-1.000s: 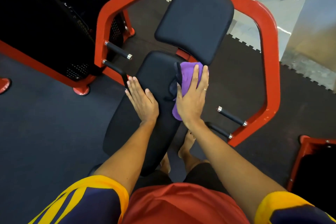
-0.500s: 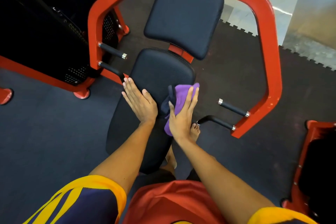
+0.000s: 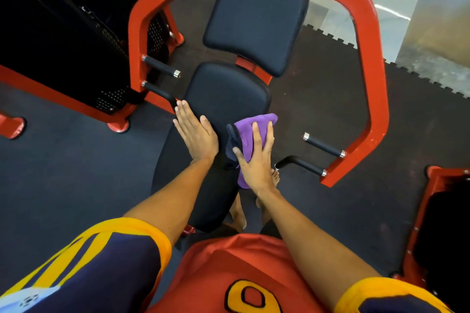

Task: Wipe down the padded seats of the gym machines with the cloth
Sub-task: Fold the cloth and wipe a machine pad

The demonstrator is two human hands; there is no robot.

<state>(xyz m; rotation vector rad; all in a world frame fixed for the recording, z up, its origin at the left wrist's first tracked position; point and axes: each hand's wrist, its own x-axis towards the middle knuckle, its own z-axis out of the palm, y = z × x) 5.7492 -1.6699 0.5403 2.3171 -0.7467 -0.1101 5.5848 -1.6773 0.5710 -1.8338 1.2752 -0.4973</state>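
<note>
A long black padded seat runs down the middle of a red gym machine, with a black padded backrest above it. My right hand lies flat with straight fingers on a purple cloth, pressing it onto the seat's right edge. The cloth's lower end hangs off the seat under my wrist. My left hand rests flat and open on the seat's left edge, holding nothing.
The red frame arches around the seat, with black handles on the left and right. A black weight stack housing stands at the left. Another red machine sits at the right edge. My bare feet stand on dark rubber flooring.
My right hand has slid the cloth down the seat's right side, from just below the backrest toward me. The left hand stays flat on the left edge.
</note>
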